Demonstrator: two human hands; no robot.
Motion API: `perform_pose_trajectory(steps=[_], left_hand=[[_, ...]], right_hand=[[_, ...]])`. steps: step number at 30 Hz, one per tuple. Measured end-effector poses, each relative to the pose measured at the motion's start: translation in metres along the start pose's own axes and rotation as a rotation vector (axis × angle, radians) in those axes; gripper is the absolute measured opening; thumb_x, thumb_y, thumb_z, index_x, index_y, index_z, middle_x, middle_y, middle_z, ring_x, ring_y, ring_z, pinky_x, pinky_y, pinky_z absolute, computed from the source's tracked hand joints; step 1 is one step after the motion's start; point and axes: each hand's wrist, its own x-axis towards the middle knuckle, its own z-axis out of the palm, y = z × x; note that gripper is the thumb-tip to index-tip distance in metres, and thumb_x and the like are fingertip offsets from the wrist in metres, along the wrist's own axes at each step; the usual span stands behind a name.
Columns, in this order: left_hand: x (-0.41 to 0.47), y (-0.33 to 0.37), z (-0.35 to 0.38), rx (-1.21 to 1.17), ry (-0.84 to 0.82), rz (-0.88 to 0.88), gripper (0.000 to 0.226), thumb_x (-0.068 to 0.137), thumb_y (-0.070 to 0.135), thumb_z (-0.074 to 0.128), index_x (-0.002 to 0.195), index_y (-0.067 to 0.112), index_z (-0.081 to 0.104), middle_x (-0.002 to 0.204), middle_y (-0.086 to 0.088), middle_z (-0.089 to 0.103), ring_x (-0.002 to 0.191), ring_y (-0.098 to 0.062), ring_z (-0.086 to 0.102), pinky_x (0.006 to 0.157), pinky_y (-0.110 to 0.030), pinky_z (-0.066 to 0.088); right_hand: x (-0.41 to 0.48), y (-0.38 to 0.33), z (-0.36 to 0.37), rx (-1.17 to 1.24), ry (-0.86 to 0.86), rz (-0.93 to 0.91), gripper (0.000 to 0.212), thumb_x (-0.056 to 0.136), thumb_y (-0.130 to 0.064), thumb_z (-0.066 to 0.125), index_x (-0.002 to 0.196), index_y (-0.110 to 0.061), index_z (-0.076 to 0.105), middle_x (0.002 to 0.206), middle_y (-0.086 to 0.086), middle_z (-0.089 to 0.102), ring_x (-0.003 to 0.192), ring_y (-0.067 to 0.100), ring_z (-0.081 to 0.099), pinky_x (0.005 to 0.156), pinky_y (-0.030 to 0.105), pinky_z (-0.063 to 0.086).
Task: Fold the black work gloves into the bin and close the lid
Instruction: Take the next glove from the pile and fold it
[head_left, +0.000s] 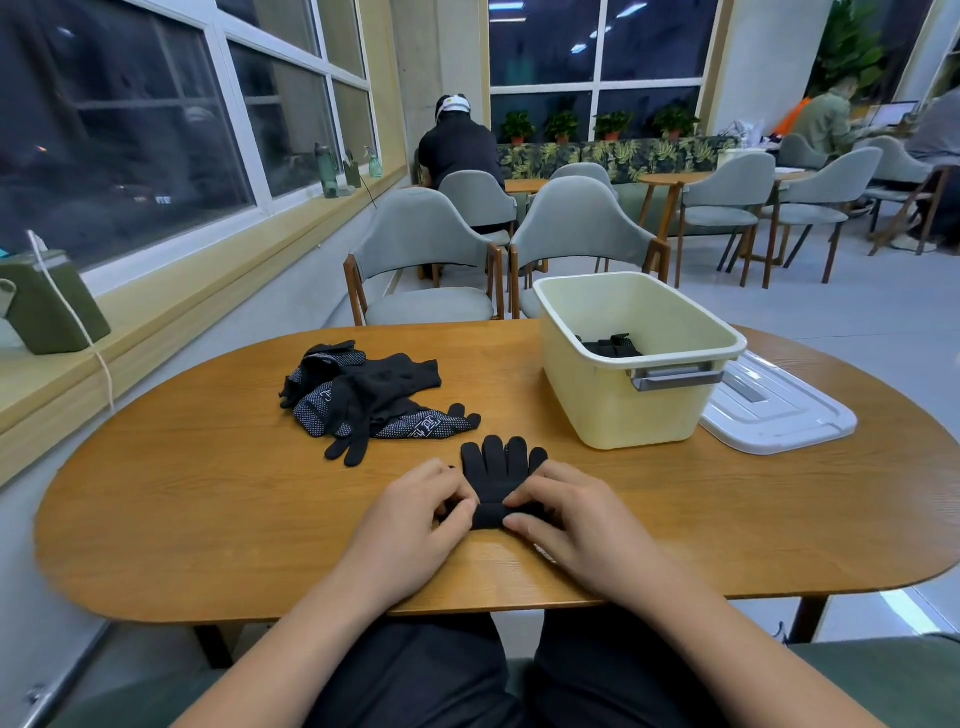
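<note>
One black work glove (501, 467) is laid flat near the front edge of the wooden surface (208, 493), its cuff end turned over on itself. That fold is pinched from either side by the left hand (410, 525) and right hand (576, 525), fingers (524, 499) curled closely on the cloth. More gloves are heaped in a pile (369, 395) further left. A folded glove (610, 347) is already lodged in the cream bin (639, 415), and the white lid (779, 415) lies beside it. Folding appears to be in hand; next, the fold should be finished and the bundle carried to the bin.

Oval wooden tabletop (208, 519) with glove pile (363, 397), single black glove (498, 470), cream bin (634, 364), white lid (779, 410).
</note>
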Motion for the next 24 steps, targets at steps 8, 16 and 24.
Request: perform_pose_trajectory(steps=[8,16,24], left_hand=[[0.007,0.000,0.003,0.004,0.027,-0.054,0.008,0.103,0.040,0.063,0.095,0.040,0.065,0.099,0.018,0.059,0.088,-0.008,0.061,0.079,-0.035,0.055],[-0.001,0.007,0.000,0.092,0.049,0.120,0.016,0.094,0.021,0.071,0.106,0.032,0.070,0.105,0.024,0.058,0.105,-0.004,0.053,0.085,-0.029,0.051],[0.003,0.001,0.003,0.130,0.052,0.087,0.025,0.091,0.030,0.074,0.114,0.038,0.070,0.110,0.027,0.061,0.108,-0.002,0.054,0.089,-0.030,0.054]], right_hand=[[0.011,-0.002,-0.004,0.043,-0.028,0.051,0.008,0.103,-0.044,0.069,0.108,-0.037,0.069,0.099,-0.017,0.065,0.095,0.003,0.061,0.083,0.033,0.054],[0.017,-0.001,0.004,-0.118,0.026,0.101,0.018,0.104,-0.049,0.063,0.101,-0.032,0.071,0.103,-0.014,0.047,0.092,0.008,0.053,0.077,0.031,0.052],[0.014,-0.009,0.012,-0.391,0.126,-0.128,0.005,0.105,-0.028,0.063,0.108,-0.027,0.067,0.103,-0.008,0.059,0.093,0.019,0.051,0.078,0.034,0.038]])
